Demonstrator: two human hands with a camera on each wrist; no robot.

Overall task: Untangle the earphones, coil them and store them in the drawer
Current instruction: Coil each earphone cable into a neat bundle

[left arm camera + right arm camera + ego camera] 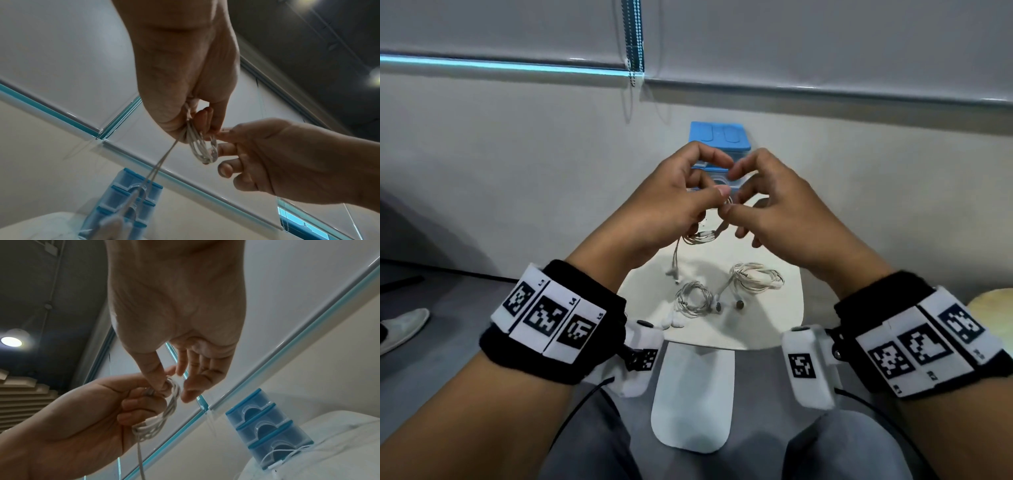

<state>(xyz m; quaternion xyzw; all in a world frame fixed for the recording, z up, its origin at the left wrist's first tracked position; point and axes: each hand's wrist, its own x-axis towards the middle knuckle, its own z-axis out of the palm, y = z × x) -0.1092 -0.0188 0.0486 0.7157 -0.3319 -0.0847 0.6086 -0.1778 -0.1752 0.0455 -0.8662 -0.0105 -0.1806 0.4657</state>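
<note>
**Coil in hand, tail still loose**

Your left hand (674, 202) grips a small white coil (202, 146) of earphone cable, fingers curled round it, held above the table (787, 318) in front of the blue drawers (719, 137); your right hand (774, 202) pinches the coil's upper edge with thumb and forefinger, its other fingers loosely spread; a two-strand tail (162, 164) hangs from the coil toward the table.

Risks, as I judge them: ease either grip and the loops may spring apart; the tail could snag the two other bundles (722, 291) lying below and drag them off; a loose coil may catch on the drawer's lip.

Writing: your wristbands carry square coded tags with small labels, L4 and L5 legible on the left; no brand is readable on the earphones or drawers.
</note>
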